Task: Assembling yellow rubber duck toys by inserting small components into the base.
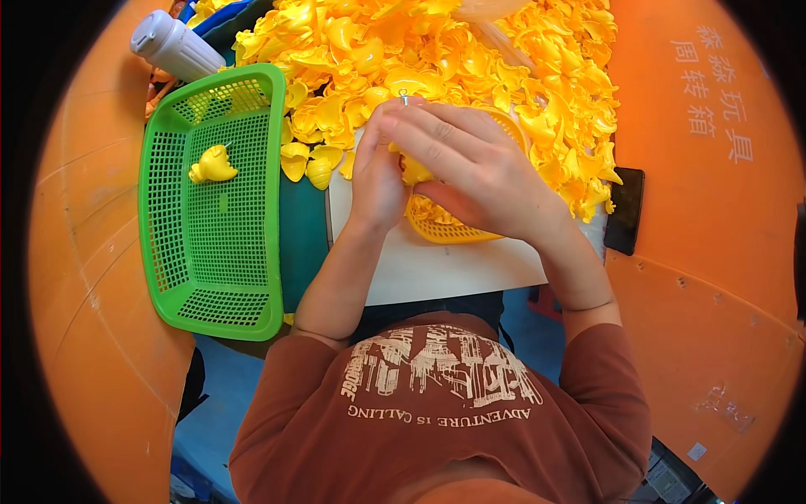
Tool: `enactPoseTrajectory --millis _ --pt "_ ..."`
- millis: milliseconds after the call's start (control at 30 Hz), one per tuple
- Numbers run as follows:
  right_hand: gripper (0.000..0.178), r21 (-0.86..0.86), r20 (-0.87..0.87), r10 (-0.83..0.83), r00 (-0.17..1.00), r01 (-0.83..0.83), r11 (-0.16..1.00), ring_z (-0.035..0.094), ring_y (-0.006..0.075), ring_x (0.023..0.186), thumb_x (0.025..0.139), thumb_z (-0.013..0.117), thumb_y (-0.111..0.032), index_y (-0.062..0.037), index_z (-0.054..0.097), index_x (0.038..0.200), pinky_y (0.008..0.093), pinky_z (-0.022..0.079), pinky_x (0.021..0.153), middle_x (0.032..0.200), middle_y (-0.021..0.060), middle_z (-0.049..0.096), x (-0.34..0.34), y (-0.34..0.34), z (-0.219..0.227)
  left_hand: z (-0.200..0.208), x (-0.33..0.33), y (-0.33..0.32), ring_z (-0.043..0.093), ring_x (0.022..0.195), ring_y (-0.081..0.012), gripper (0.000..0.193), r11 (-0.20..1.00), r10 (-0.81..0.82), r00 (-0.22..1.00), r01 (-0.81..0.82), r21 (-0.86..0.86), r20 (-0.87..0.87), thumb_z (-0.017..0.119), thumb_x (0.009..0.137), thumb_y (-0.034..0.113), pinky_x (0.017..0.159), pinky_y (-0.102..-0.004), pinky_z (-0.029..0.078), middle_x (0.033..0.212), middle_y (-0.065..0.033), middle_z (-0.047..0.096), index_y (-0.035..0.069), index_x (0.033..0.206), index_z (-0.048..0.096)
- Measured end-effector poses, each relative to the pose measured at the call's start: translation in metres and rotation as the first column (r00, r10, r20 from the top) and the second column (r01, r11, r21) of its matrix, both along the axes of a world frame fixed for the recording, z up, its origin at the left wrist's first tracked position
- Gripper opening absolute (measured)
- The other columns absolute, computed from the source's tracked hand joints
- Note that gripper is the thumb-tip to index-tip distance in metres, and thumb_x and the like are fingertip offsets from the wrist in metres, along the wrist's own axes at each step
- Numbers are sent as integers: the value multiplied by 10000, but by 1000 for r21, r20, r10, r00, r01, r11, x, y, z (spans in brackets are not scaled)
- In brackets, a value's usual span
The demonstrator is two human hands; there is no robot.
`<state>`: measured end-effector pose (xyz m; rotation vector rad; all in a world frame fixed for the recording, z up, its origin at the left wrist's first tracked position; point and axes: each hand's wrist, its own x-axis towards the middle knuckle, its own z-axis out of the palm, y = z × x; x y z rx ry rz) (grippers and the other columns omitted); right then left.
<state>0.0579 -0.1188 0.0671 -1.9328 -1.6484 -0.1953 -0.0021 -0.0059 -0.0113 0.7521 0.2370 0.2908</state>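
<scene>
The person's left hand [378, 178] and right hand [483, 164] close around a yellow toy [411, 171], a metal loop [404, 97] poking up past the fingertips. The right fingers lie pressed together, angled across to the left hand (whose own fingers are too hidden to tell). The toy sits between the palms, over the near part of a yellow basket [449, 234], with yellow shells [361, 50] heaped beyond.
</scene>
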Motion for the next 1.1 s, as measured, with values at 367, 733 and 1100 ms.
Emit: enactPoseTrajectory --millis 367,733,1100 --pt "577 73 -778 -300 552 554 829 593 109 835 696 753 -73 42 494 1199 200 501 608 1014 120 608 -11 -5 -22 15 0 -8 545 1012 -187 375 997 71 994 -69 -22 78 298 983 325 882 -310 449 1130 -126 517 24 1176 413" --pt "597 34 -662 -425 617 591 806 560 65 713 662 784 -114 88 519 1157 180 480 553 886 85 612 -21 11 -19 3 -4 -7 495 1074 -195 487 951 48 966 -123 284 256 222 972 418 941 -307 395 1181 -116 463 16 1212 355" --pt "283 235 -920 -39 389 629 741 512 42 646 866 566 -57 52 566 1127 180 425 564 897 46 628 -14 5 -20 1 -5 -7 470 1053 -149 520 992 -52 948 14 123 314 596 870 241 918 -299 396 1182 -92 443 18 1238 304"
